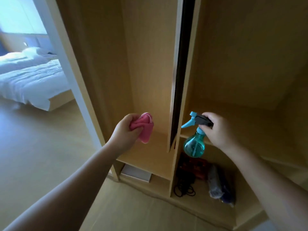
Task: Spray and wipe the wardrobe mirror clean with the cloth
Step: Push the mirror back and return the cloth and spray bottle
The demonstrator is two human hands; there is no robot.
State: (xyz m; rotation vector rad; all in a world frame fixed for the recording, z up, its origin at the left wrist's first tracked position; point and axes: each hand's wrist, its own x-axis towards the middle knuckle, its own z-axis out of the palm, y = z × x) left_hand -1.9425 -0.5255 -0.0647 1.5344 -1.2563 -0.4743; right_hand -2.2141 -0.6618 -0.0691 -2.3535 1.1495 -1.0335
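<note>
My left hand (126,132) grips a folded pink cloth (145,129) in front of the open left compartment of a light wooden wardrobe (150,64). My right hand (216,129) holds a teal spray bottle (194,145) by its grey and blue trigger head, nozzle pointing left. Between the two hands a narrow dark panel (181,72) stands edge-on against the wardrobe's middle divider; its face is not visible, so I cannot tell if it is the mirror.
A white box (136,174) lies under the left shelf. Black cords (184,189), a dark reddish item (193,165) and a folded blue umbrella (220,187) lie in the lower right compartment. A doorway at left shows a bed (28,75) with white bedding.
</note>
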